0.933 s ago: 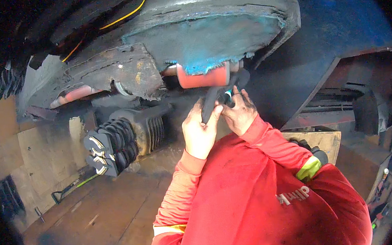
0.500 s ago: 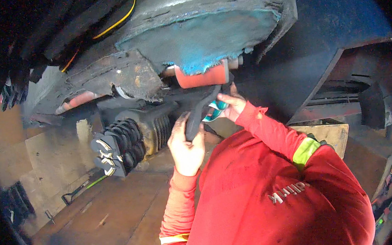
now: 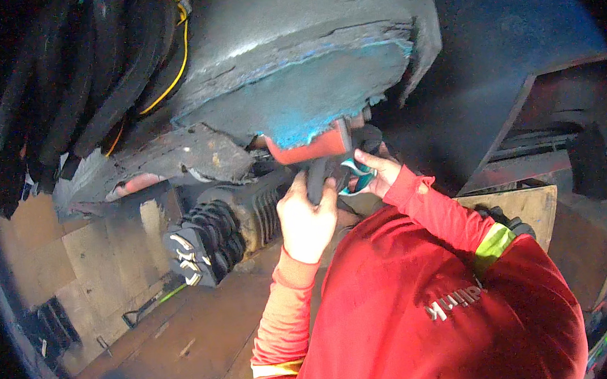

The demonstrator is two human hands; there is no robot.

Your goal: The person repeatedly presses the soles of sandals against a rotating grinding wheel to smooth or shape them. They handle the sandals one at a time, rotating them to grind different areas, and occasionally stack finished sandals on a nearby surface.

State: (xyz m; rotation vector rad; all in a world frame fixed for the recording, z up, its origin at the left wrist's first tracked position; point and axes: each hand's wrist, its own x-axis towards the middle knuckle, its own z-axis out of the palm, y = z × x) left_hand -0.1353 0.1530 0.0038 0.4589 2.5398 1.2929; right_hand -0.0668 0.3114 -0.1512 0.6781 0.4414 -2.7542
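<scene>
My left hand (image 3: 307,221) grips the lower end of a dark grey sandal sole (image 3: 321,182) just below an orange-red sanding roller (image 3: 304,149). My right hand (image 3: 384,170) is closed on the same sandal, beside its teal and white strap (image 3: 356,178), at the far end. The sole’s top end lies at or very near the roller; whether it touches is unclear. A grey, dust-caked hood (image 3: 295,83) with a ragged blue-stained edge hangs over the roller. My red sleeves reach up from below.
Stacked dark sandals with pale straps (image 3: 198,255) sit left beside a ribbed motor housing (image 3: 256,218). Black hanging strips (image 3: 52,81) and a yellow cord (image 3: 167,93) are upper left. A wooden box (image 3: 537,214) stands right, below a dark blue panel (image 3: 497,24). A green-handled tool (image 3: 166,298) lies lower left.
My left hand and the sandal have risen toward the roller since half a second ago. The view has shifted, bringing more black strips in at upper left.
</scene>
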